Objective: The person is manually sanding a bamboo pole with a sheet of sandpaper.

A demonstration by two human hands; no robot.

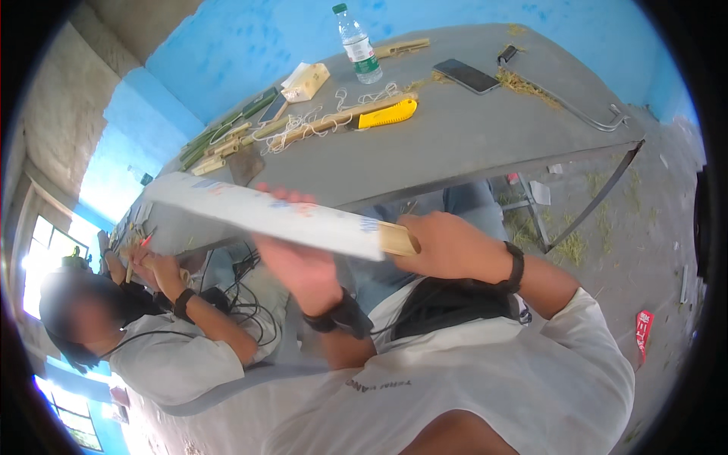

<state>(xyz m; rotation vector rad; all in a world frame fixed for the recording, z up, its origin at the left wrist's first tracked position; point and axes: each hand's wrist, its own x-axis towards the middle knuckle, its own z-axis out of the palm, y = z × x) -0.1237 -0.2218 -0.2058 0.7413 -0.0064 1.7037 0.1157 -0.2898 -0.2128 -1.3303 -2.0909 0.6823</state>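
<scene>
In front of my chest, a long white wrap [303,220] with blue and orange print slants from far left to near right, its far end slightly blurred. A pale bamboo piece [396,238] sticks out of its right end. My left hand [297,269] is under the wrap, its blurred fingertips curled over the far side. My right hand [453,246] closes round the protruding end of the bamboo. A yellow utility knife [387,114] lies on the grey table [455,136], beside bamboo sticks [303,135] tangled with white string [309,121].
On the table stand a water bottle [358,47] and a tissue box [306,82]. A phone [466,76] and a thin metal-framed saw-like tool [565,102] lie farther right. A co-worker [178,337] sits close on my left, with black cables [246,292] between us.
</scene>
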